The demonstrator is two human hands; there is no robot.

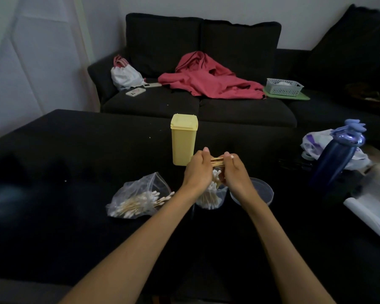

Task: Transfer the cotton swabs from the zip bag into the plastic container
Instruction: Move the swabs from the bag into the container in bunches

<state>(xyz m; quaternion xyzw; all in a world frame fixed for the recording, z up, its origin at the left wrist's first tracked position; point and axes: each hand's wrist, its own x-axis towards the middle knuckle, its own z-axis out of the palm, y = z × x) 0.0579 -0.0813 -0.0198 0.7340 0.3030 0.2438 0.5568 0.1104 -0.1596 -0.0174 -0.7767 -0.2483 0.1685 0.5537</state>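
Both hands grip one bundle of cotton swabs (217,161) between them: the left hand (196,166) curls round one end, the right hand (233,168) pinches the other, and the wooden sticks span the gap, held level just above the clear plastic container (213,199).

The job looks about half done, as a judgement. The container already holds a standing cluster of swabs, white tips up. At about eight o'clock from the hands, the zip bag (138,197) lies open on its side with a good heap inside, some tips poking out of its mouth. The held bundle has yet to go in, and the bag's remainder after it. A clear lid (262,190) sits just beside the container at three o'clock.

The surface is dark, soft upholstery. A yellow lidded box (183,139) stands at twelve o'clock, a blue bottle (336,161) at three. Beyond is a black sofa (239,44) with a red garment (208,80), a white bag and a mesh basket.
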